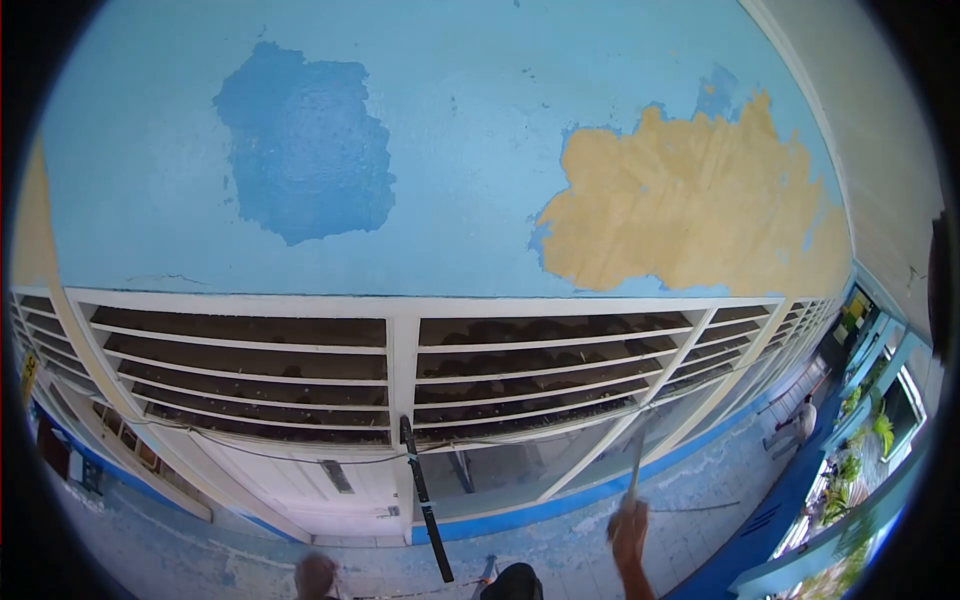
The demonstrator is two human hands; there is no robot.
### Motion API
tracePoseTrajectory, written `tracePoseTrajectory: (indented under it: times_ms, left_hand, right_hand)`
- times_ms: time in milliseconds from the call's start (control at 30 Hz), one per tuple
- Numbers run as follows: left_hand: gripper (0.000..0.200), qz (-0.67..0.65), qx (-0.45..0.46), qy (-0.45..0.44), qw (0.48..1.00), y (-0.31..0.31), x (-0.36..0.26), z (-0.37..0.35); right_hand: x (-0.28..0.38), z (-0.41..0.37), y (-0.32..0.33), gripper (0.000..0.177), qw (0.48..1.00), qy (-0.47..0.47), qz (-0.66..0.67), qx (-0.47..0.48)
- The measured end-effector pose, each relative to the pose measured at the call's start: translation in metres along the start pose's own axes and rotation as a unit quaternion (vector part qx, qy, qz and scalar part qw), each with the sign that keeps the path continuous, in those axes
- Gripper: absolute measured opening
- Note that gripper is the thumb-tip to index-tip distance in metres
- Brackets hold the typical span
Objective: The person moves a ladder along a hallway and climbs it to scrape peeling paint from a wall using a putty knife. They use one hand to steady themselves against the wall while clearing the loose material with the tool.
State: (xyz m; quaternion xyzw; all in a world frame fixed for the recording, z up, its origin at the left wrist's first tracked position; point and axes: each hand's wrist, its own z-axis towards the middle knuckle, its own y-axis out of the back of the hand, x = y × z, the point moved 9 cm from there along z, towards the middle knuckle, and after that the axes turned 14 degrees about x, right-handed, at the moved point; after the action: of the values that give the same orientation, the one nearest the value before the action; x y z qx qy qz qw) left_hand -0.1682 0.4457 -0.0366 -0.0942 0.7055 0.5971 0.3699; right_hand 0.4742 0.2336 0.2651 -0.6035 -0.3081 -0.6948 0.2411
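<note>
My right hand (628, 532) is up at the lower right, fingers closed round the bottom end of a thin tool (636, 465) that points upward, almost straight, in front of the windows. Its far end is thin and pale against the glass (530, 455), so I can't make out the tip or say whether it touches anything; I can't tell from here exactly what kind of tool it is either.

By its slim shape I judge it light and stiff, easy to turn with the wrist, though a dry or dusty grip could slide. The low end, where my fingers already wrap, looks like the place to hold it, leaving the narrow end free; I'd guess that narrow end is the part most likely to bend.

At the bottom edge, left of the middle, is a blurred rounded shape I take to be my left hand (315, 575); I can't tell if it is open, closed or holding something. To its right a black pole (427, 505) leans at a slight slant in front of the door frame.

Above the white slats (250, 340), the light blue wall (460, 180) has a darker blue patch (310, 150) and, above my right hand's side, a large tan patch (690, 200) with ragged edges. Far off to the right, a person (802, 422) is near the low blue wall by the plants (850, 465)
</note>
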Motion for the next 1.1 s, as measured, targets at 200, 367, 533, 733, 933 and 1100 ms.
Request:
tracePoseTrajectory:
  times_ms: [200, 367, 533, 733, 933, 1100]
  left_hand:
    - [0.027, -0.106, -0.341, -0.168, 0.919, 0.320, -0.346, 0.124]
    - [0.082, 0.194, -0.368, -0.328, 0.848, 0.454, -0.551, 0.158]
    - [0.137, 0.362, -0.378, -0.209, 0.826, 0.522, -0.622, 0.224]
    - [0.173, 0.372, -0.342, -0.134, 0.852, 0.530, -0.617, 0.265]
    - [0.177, 0.352, -0.318, -0.130, 0.870, 0.530, -0.618, 0.263]
    - [0.176, 0.351, -0.307, -0.119, 0.877, 0.530, -0.619, 0.259]
  right_hand:
    - [0.302, 0.058, -0.131, 0.052, 0.864, 0.389, -0.319, 0.005]
    - [0.341, 0.061, -0.201, 0.051, 0.861, 0.374, -0.343, -0.018]
    - [0.331, 0.071, -0.216, 0.061, 0.813, 0.438, -0.364, -0.120]
    - [0.373, 0.074, -0.210, 0.058, 0.809, 0.412, -0.392, -0.149]
    - [0.369, 0.076, -0.210, 0.057, 0.785, 0.426, -0.420, -0.161]
    - [0.403, 0.081, -0.208, 0.059, 0.776, 0.449, -0.410, -0.169]
